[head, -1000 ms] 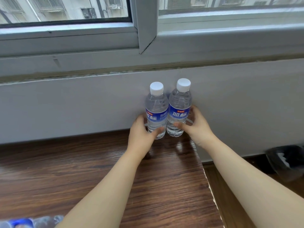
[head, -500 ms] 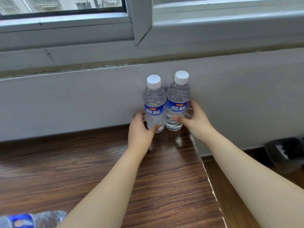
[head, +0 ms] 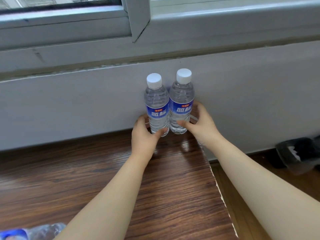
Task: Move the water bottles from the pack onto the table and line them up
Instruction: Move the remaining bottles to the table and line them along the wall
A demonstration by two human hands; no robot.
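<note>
Two clear water bottles with white caps and blue labels stand upright side by side at the far edge of the wooden table (head: 86, 179), against the grey wall. My left hand (head: 144, 137) is wrapped around the base of the left bottle (head: 156, 103). Around the lower part of the right bottle (head: 181, 99) my right hand (head: 201, 126) is closed. The two bottles touch each other. A corner of the plastic-wrapped pack (head: 32, 231) shows at the bottom left, mostly out of view.
The table's right edge (head: 219, 187) runs just right of the bottles, with wood floor below it. A dark bin with a black liner (head: 299, 153) sits on the floor at the right. A grey window sill and frame (head: 138, 23) rise behind the table.
Both hands have stayed on the bottles, which stand in the same spot by the wall. The camera has tilted slightly, shifting the scene a little in the frame.
</note>
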